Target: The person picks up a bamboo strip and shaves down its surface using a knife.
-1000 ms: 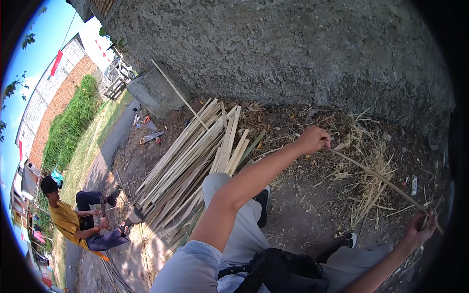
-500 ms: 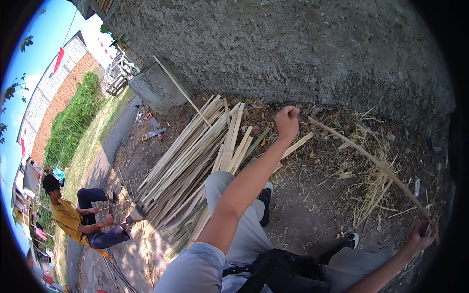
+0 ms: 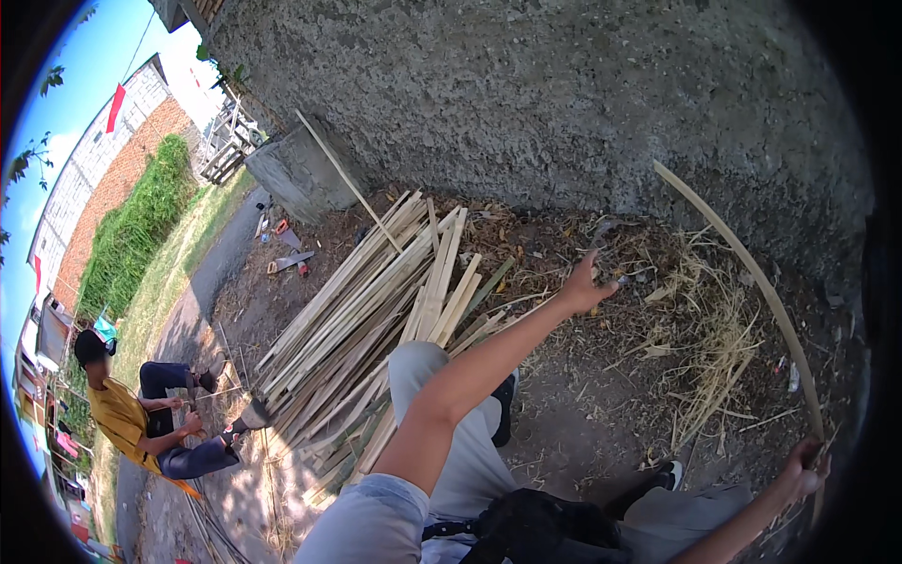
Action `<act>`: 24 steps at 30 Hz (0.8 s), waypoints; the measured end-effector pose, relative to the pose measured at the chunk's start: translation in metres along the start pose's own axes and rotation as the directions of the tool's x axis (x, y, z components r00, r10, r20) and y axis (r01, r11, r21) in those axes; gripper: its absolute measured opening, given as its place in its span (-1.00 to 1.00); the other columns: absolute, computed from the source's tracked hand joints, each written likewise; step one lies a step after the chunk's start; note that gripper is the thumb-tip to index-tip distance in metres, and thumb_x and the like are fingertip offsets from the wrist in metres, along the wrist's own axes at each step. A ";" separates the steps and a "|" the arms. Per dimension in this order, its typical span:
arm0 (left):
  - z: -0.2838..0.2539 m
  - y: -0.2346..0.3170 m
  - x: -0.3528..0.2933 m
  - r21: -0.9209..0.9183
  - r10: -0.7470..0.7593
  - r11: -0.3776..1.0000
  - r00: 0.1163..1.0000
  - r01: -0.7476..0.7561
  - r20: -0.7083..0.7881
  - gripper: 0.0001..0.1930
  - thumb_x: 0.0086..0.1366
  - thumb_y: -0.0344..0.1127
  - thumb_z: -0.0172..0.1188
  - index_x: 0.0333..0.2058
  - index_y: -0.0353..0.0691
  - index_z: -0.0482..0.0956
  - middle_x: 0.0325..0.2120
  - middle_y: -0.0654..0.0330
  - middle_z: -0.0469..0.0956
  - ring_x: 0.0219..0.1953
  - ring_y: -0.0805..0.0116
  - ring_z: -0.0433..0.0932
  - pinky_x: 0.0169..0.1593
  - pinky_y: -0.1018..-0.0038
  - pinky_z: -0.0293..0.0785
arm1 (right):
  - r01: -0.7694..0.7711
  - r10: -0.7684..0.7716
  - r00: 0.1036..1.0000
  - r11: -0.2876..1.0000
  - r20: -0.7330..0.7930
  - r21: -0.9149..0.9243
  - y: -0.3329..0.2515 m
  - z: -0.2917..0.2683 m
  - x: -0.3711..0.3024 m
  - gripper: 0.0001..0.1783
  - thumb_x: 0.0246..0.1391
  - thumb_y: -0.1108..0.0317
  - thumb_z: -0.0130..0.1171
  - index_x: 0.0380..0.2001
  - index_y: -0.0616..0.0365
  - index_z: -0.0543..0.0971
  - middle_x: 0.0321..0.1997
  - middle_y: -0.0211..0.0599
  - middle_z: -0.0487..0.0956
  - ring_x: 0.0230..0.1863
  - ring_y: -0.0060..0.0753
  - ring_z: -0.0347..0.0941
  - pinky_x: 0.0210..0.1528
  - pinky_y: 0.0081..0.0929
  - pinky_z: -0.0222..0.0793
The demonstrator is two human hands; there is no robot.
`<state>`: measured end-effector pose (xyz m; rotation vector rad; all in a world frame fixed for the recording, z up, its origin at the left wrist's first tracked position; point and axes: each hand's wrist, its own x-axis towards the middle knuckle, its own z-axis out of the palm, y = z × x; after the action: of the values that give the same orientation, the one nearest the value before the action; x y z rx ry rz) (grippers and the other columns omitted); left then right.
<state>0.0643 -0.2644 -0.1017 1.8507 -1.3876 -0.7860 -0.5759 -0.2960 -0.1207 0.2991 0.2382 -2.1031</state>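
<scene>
My right hand (image 3: 803,470) grips a long, thin bamboo strip (image 3: 772,299) close to its lower end, at the far right. The strip curves up and leftward, its free tip in front of the rough wall. Whether anything else is in that hand I cannot make out. My left arm is stretched forward over the ground, and my left hand (image 3: 589,289) is open with fingers apart and nothing visible in it. It is apart from the strip, between the pile of split bamboo strips (image 3: 352,315) and a heap of pale shavings (image 3: 719,371).
A grey wall (image 3: 526,103) runs along the far side. One strip leans on a concrete block (image 3: 299,179). A handsaw (image 3: 289,262) and other tools lie beyond the pile. At left, a person (image 3: 132,418) in a yellow shirt sits working with their hands.
The bamboo strip's free end has swung up and to the right, away from my left hand. My left hand has come down and right, its fingers spreading from a curled pose.
</scene>
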 end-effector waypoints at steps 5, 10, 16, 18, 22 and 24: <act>0.015 0.067 -0.018 -0.370 0.151 0.926 0.972 -0.074 0.182 0.03 0.22 0.00 0.22 0.33 -0.13 -0.43 0.29 -0.18 -0.06 0.13 0.05 0.38 -0.01 0.19 0.51 | -0.069 0.069 0.998 0.998 -0.003 -0.011 0.031 0.005 -0.023 -0.78 -0.10 0.57 0.15 -0.31 0.43 0.46 -0.34 -0.02 0.53 -0.28 -0.19 0.49 -0.22 -0.27 0.50; 0.031 0.099 -0.033 -0.861 0.290 0.505 0.929 0.055 0.229 -0.09 0.29 0.08 0.06 0.32 -0.13 -0.36 0.15 -0.08 0.22 0.07 0.11 0.42 -0.10 0.25 0.57 | -0.110 0.155 0.970 0.967 0.188 -0.229 0.082 0.009 -0.082 -0.81 -0.02 0.55 0.12 -0.30 0.40 0.42 -0.32 0.00 0.52 -0.27 -0.24 0.50 -0.23 -0.46 0.54; 0.032 0.092 -0.052 -0.987 0.194 0.154 0.978 0.051 0.081 -0.67 0.37 0.00 -0.05 -0.11 -0.12 0.39 -0.22 0.14 0.54 -0.23 0.27 0.60 -0.17 0.31 0.61 | -0.254 0.299 0.935 0.940 0.193 -0.227 0.125 0.007 -0.123 -0.84 0.02 0.51 0.13 -0.34 0.34 0.39 -0.35 -0.08 0.51 -0.27 -0.28 0.51 -0.26 -0.52 0.57; 0.029 0.089 -0.056 -0.985 0.171 0.167 0.983 0.041 0.070 -0.67 0.37 0.00 -0.05 -0.12 -0.12 0.39 -0.22 0.13 0.54 -0.23 0.27 0.60 -0.16 0.33 0.61 | -0.274 0.321 0.923 0.935 0.212 -0.224 0.130 0.008 -0.128 -0.86 0.03 0.51 0.13 -0.37 0.32 0.39 -0.37 -0.09 0.51 -0.28 -0.29 0.51 -0.25 -0.53 0.58; 0.022 0.083 -0.068 -0.988 0.088 0.152 0.995 0.032 0.045 -0.68 0.36 0.00 -0.02 -0.15 -0.14 0.38 -0.20 0.12 0.53 -0.18 0.26 0.57 -0.08 0.35 0.58 | -0.272 0.308 0.943 0.931 0.127 -0.242 0.139 0.013 -0.140 -0.87 0.05 0.51 0.12 -0.40 0.31 0.38 -0.39 -0.10 0.51 -0.29 -0.33 0.51 -0.26 -0.55 0.59; 0.020 0.079 -0.075 -0.990 0.066 0.137 0.997 0.022 0.031 -0.67 0.35 0.00 0.00 -0.16 -0.14 0.37 -0.19 0.12 0.52 -0.16 0.25 0.57 -0.05 0.33 0.57 | -0.287 0.319 0.941 0.928 0.110 -0.237 0.145 0.016 -0.150 -0.87 0.06 0.51 0.12 -0.39 0.31 0.38 -0.39 -0.09 0.50 -0.29 -0.34 0.51 -0.27 -0.56 0.59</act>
<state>-0.0140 -0.2108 -0.0442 0.6511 -0.4999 -1.3238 -0.3781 -0.2550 -0.0671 0.0441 0.3118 -1.7628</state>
